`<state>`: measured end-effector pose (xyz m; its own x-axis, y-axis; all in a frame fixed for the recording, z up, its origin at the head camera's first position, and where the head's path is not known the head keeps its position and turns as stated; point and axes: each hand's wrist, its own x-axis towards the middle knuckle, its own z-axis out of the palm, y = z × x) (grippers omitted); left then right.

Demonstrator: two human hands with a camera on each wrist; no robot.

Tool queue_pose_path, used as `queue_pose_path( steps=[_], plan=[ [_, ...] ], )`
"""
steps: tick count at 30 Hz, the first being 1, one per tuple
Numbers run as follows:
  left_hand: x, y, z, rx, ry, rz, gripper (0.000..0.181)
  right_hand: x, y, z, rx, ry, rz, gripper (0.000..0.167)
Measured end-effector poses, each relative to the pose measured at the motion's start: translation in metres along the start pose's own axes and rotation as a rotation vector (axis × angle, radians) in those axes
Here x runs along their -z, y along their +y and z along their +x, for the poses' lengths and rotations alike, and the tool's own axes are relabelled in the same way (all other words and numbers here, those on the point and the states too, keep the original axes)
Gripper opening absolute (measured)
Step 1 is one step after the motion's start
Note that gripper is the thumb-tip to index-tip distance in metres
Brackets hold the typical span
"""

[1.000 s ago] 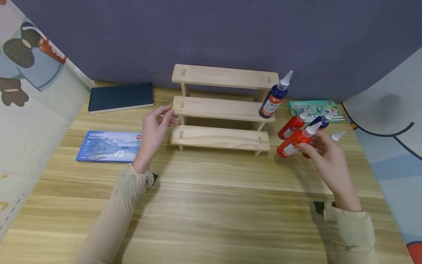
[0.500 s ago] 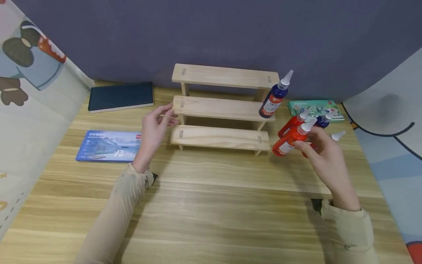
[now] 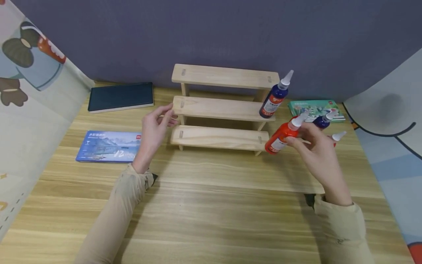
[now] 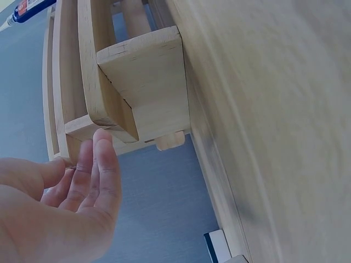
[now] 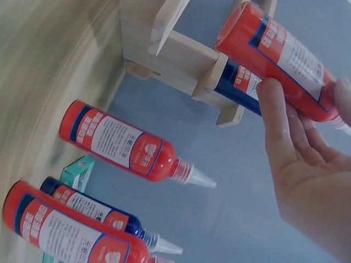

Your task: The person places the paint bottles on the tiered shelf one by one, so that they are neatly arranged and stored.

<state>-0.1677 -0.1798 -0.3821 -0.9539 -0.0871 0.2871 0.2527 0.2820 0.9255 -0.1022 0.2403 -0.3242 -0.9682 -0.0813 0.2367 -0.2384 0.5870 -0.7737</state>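
Note:
A three-tier wooden step rack (image 3: 221,108) stands against the dark back wall. At the left end of its middle tier, my left hand (image 3: 155,123) grips the board edge between thumb and fingers; the left wrist view has the hand (image 4: 77,203) at that corner. My right hand (image 3: 318,154) holds a red squeeze bottle (image 5: 279,60) with a white pointed nozzle, tilted and raised off the table, near the right end of the bottom tier. A blue squeeze bottle (image 3: 273,102) stands upright on the middle tier's right end.
Beyond my right hand stand more bottles: a blue bottle (image 3: 321,123) and two red ones, including a red bottle (image 5: 118,139). A green box (image 3: 298,106) lies behind them. To the left lie a blue paint box (image 3: 108,146) and a dark-covered book (image 3: 121,97).
My right hand has carried the red bottle leftward and slightly up, toward the rack's bottom tier. It now covers one standing red bottle in the head view. The left hand stays put.

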Motion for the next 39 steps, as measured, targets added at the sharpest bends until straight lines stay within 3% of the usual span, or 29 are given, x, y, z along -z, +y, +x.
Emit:
queue_pose_path(
  steps=[13, 23, 33, 39],
  plan=[
    [-0.001, -0.002, 0.001, 0.000, 0.008, 0.006, 0.030, -0.008, -0.009, 0.007, 0.059, 0.035, 0.042, 0.038],
    [0.000, 0.000, 0.002, 0.009, -0.002, 0.001, 0.030, -0.012, -0.016, 0.012, 0.051, 0.028, 0.057, 0.036],
    [0.000, 0.002, 0.001, 0.012, 0.001, 0.008, 0.030, -0.019, -0.020, 0.019, -0.016, 0.003, 0.026, 0.042],
    [0.001, 0.002, 0.001, 0.005, 0.000, 0.003, 0.030, -0.024, -0.020, 0.023, 0.009, 0.018, 0.036, 0.042]
  ],
)
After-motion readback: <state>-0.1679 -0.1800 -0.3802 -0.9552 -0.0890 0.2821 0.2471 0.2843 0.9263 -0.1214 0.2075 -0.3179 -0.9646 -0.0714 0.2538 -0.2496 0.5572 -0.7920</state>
